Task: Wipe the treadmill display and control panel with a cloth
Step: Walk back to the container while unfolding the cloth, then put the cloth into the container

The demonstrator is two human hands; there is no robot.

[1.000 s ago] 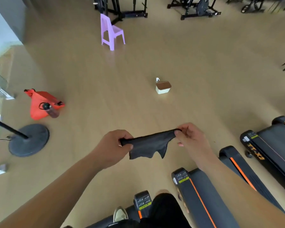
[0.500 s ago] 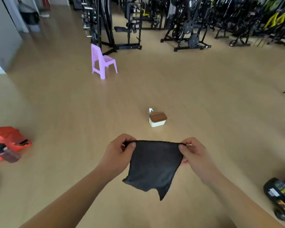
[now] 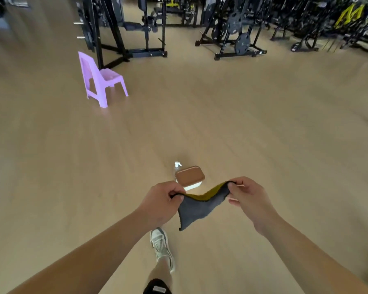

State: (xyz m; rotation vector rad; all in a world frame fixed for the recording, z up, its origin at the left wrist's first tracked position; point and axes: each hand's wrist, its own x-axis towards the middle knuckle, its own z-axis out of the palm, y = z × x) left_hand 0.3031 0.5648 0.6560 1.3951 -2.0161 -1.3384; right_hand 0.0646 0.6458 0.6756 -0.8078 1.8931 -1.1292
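A dark grey cloth (image 3: 197,209) with a yellow-olive inner side hangs between my two hands in front of me. My left hand (image 3: 160,201) pinches its left corner and my right hand (image 3: 250,199) pinches its right corner, slightly higher. The cloth sags in the middle and one corner dangles down. No treadmill, display or control panel is in view.
A white box with a brown lid (image 3: 190,177) sits on the wooden floor just beyond my hands, a small spray bottle (image 3: 177,165) behind it. A purple plastic chair (image 3: 99,80) stands far left. Black weight machines (image 3: 234,30) line the back. My shoe (image 3: 162,247) steps forward below.
The view swung up from the treadmill bases and now faces the open floor. I have stepped closer to the box. The cloth, spread flat a moment ago, now sags folded, showing its yellow side.
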